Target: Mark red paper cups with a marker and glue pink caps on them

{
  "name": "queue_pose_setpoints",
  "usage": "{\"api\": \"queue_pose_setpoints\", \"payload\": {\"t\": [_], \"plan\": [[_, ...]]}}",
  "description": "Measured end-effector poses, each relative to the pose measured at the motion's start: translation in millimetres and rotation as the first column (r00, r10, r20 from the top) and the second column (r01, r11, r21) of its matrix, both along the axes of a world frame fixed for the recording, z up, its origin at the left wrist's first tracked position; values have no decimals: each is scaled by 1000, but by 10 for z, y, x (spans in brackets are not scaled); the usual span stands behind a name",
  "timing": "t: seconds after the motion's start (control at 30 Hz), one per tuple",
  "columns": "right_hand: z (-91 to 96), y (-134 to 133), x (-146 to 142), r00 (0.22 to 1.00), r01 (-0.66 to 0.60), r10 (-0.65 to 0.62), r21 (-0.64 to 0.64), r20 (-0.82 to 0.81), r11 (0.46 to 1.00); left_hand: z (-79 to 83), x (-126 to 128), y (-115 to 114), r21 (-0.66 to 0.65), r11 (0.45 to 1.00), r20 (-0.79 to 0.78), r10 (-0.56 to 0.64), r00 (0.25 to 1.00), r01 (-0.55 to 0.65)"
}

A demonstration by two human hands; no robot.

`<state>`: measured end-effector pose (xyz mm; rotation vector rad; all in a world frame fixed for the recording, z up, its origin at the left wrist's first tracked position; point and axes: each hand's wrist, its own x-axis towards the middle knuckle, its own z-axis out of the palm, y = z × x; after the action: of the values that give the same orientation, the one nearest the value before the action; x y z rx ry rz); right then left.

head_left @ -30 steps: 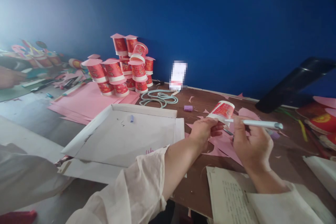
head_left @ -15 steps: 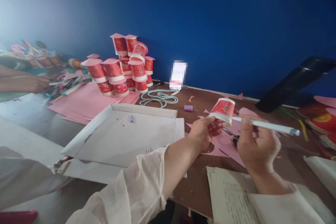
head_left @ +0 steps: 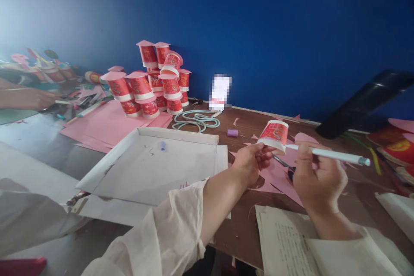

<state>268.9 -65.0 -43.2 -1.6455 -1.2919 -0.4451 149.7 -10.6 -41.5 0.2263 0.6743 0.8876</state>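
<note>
My left hand [head_left: 252,161] pinches the rim of a red-and-white paper cup [head_left: 274,135], held upside down and tilted above the brown table [head_left: 239,228]. My right hand [head_left: 318,177] is closed round a white pen [head_left: 326,154], whose tip touches the cup's rim on its right side. Pink paper scraps [head_left: 274,179] lie under both hands. Something dark lies on the scraps between my hands, mostly hidden.
A pile of red cups with pink lids [head_left: 152,82] stands at the back on pink sheets [head_left: 103,127]. A flattened white box [head_left: 152,168], a coiled cord [head_left: 196,120], a purple cap [head_left: 232,133], printed papers [head_left: 284,241] and a black cylinder [head_left: 365,101] surround me. Another person's hand [head_left: 29,98] works far left.
The cup has been turned from lying sideways to rim-down, and the pen's rear end has swung lower and farther right. The other person's hand at far left reached out over the table.
</note>
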Motion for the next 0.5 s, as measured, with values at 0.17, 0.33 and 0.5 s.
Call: {"api": "queue_pose_setpoints", "payload": {"t": [0.17,0.33,0.5], "plan": [[-20,-1,20,1000,13,-13,1,5,1000,-5,-3,10,-4,1000,5,-11,1000,11],[-19,-4,16,1000,-13,13,26,8,1000,-35,23,3,72,997,-4,-2,1000,2],[-7,-17,11,998,-62,61,29,19,998,-47,50,-15,160,987,-41,6,999,1]]}}
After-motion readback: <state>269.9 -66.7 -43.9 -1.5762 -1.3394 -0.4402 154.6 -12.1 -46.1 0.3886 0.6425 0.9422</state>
